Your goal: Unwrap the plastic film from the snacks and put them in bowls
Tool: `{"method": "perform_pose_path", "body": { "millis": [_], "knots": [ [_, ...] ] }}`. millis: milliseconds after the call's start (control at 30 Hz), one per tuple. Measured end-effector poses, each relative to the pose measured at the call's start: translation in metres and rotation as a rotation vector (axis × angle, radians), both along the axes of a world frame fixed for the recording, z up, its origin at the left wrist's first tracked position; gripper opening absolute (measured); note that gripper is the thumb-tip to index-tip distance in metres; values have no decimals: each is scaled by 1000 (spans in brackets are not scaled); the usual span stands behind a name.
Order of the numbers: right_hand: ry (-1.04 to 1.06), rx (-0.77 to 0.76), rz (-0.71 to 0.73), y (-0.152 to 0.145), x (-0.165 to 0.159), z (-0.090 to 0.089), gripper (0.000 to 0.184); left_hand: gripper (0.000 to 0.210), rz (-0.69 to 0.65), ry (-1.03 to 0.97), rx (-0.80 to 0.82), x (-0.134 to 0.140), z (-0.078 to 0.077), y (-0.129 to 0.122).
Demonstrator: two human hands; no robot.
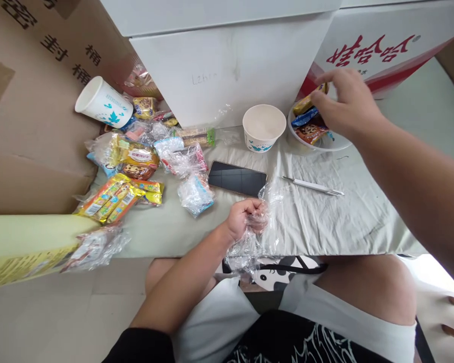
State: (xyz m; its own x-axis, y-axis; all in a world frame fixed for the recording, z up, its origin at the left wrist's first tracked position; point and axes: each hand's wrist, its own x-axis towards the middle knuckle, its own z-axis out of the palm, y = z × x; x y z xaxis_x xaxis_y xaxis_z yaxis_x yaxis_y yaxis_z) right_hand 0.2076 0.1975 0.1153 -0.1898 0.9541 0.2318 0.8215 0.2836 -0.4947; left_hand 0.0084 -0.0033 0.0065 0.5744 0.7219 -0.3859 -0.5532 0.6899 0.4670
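My left hand (246,218) is closed around crumpled clear plastic wrapping (244,254), which hangs over the near edge of the cloth-covered surface. At the back right, my right hand (346,103) is over a clear plastic bowl (331,147), its thumb and fingers pinching a yellow snack packet (304,105). Below that packet, a blue snack packet (304,117) and a brown cookie packet (310,134) lie in the bowl; my hand hides part of the contents. A paper cup (264,128) stands upright just left of the bowl.
A phone (237,178) and a white pen (313,185) lie on the green cloth (371,217). Several wrapped snacks, including a yellow multipack (109,199), are heaped at left beside a tilted paper cup (104,103). White boxes (227,75) and a cardboard box (34,126) border the surface.
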Motion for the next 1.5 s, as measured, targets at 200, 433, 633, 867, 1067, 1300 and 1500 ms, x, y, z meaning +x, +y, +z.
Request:
{"method": "perform_pose_path", "body": {
  "millis": [200,433,633,867,1067,1300,1500],
  "knots": [
    [480,-137,138,-120,14,-51,17,26,30,-84,63,-7,8,0],
    [837,-789,228,-200,-19,-104,80,74,126,115,221,-21,31,-7],
    [1044,-877,224,-184,-14,-102,71,71,-17,183,273,-21,25,-17],
    [1330,-1080,326,-191,-5,-97,101,72,61,197,214,-5,18,-20],
    [1404,-1063,333,-182,-6,-106,94,68,480,582,398,0,22,0],
    [1222,-870,53,-178,-11,-105,39,21,706,977,560,-13,9,2],
    [1193,-691,-102,-158,2,-102,22,31,774,903,400,-30,22,6]
  ]
}}
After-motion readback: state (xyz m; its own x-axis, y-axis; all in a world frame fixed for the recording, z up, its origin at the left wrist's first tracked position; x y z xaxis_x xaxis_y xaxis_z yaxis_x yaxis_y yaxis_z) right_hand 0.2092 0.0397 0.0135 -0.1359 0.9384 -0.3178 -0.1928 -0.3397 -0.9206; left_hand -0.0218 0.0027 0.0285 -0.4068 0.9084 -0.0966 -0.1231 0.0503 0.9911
